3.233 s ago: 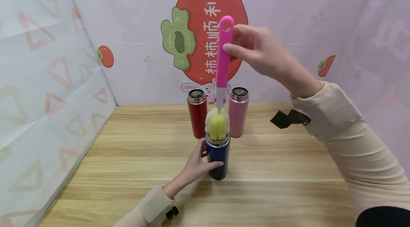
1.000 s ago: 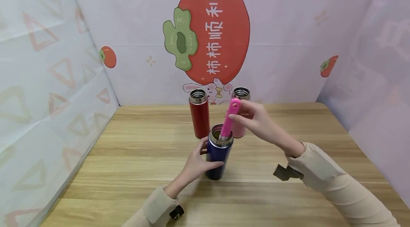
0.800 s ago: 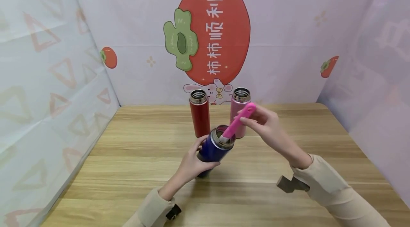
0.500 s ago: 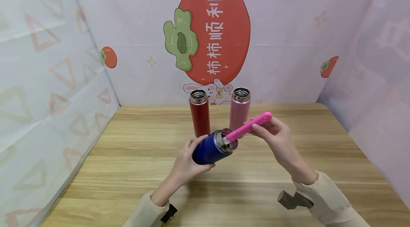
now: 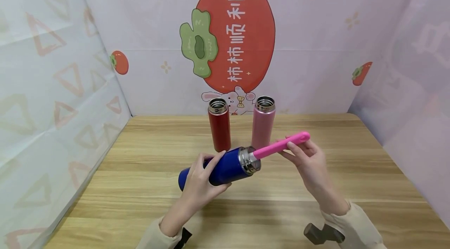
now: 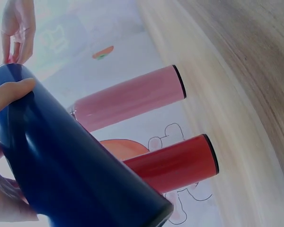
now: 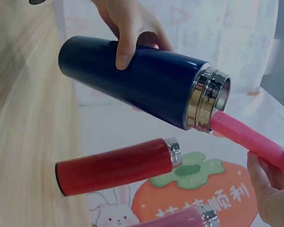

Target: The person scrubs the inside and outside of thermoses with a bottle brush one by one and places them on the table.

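Firmly, my left hand [image 5: 202, 180] grips the blue bottle [image 5: 230, 167] around its middle, the fingers curved over the upper side and the thumb set against the lower side, so the palm is filled by the barrel. My right hand [image 5: 314, 165] pinches the pink handle [image 5: 279, 147] toward its outer end, thumb on the near face and fingertips behind, with only the thickness of the plastic between them. The bottle is tipped well over toward my right, nearly lying on its side above the wooden table [image 5: 316, 186], its mouth turned to my right hand and its base to my left; whether the base touches the wood I cannot tell. Its body is a smooth, glossy dark blue, and the neck is bright ringed metal. The handle slants down into that mouth, a pale collar showing just at the rim, while whatever lies farther in is hidden by the bottle's wall. At the handle's outer end I see a small hole. Behind my hands, a red bottle [image 5: 220, 132] and a pink bottle [image 5: 263, 130] stand upright side by side, apart from each other, their metal-rimmed mouths facing up.
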A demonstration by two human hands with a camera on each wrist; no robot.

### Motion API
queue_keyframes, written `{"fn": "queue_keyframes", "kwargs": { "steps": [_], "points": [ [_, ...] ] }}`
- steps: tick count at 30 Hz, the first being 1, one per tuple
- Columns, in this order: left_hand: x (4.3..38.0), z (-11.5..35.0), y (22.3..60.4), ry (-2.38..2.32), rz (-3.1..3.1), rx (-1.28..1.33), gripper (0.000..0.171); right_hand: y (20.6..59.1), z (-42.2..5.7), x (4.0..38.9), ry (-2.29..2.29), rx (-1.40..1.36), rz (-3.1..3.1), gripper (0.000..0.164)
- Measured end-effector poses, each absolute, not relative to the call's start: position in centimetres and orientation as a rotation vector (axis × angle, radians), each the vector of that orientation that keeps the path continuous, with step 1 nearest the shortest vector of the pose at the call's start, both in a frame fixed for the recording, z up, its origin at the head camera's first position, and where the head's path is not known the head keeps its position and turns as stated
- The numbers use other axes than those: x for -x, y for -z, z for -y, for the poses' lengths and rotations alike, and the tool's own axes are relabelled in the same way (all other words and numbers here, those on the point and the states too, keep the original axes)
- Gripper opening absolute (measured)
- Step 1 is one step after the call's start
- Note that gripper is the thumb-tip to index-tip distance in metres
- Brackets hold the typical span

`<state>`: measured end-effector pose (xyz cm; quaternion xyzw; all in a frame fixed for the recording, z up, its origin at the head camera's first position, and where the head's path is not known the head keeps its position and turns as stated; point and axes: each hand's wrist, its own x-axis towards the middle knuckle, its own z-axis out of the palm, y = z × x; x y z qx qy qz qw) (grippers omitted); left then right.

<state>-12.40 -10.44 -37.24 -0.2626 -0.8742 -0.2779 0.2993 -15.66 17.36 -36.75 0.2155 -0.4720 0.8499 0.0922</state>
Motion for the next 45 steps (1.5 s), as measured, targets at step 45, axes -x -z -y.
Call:
{"fn": "queue_keyframes", "kwargs": {
  "steps": [45],
  "points": [
    [11.9,13.0,36.3,0.418,2.259,0.714,0.078,31.8,-20.6,12.7,-2.506,-0.247,1.101,0.015]
  ]
}}
